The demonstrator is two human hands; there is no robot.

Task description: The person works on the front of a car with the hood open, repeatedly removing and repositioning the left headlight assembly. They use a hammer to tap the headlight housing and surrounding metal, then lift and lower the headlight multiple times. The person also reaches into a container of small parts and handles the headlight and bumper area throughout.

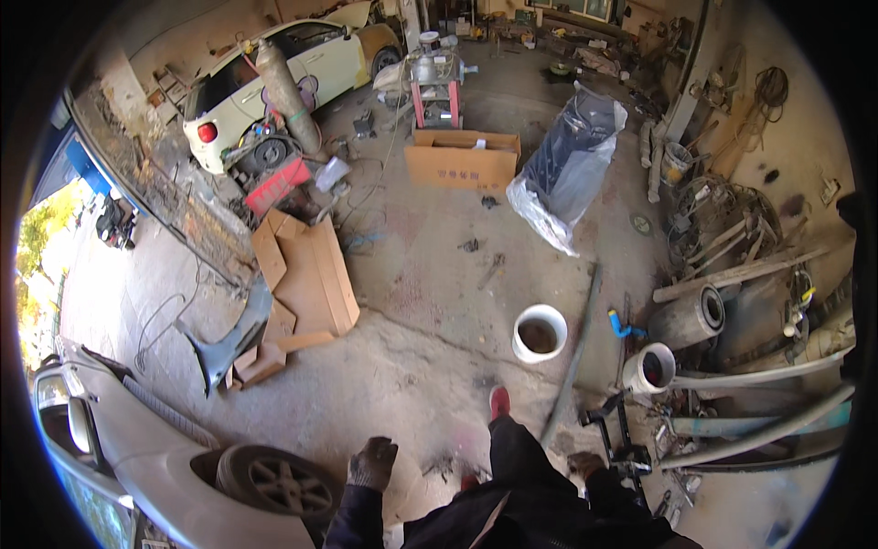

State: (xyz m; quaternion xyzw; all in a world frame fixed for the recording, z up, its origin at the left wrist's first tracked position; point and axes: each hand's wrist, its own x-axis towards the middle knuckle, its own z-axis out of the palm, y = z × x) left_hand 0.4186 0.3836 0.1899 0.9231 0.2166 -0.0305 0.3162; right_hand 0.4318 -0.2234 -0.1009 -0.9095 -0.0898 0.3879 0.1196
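My left hand (373,464), in a grey work glove, hangs beside the front wheel (278,482) of a silver car (165,448). Its fingers are loosely curled, with nothing visible in them. At my right side, my gloved right hand (585,465) is near a black metal frame (626,448); its fingers are too small and shaded to make out. One red shoe (498,403) shows ahead of my dark trousers. In front of me, to the right, stands a white bucket (540,333) with brown residue inside.
Flattened cardboard (311,274) and a dark fender (232,339) lie left. Ahead are a cardboard box (463,161), a plastic-wrapped panel (572,165) and a gas cylinder (289,96) by a pale car (302,59). A long bar (574,352) and a second bucket (648,368) are right.
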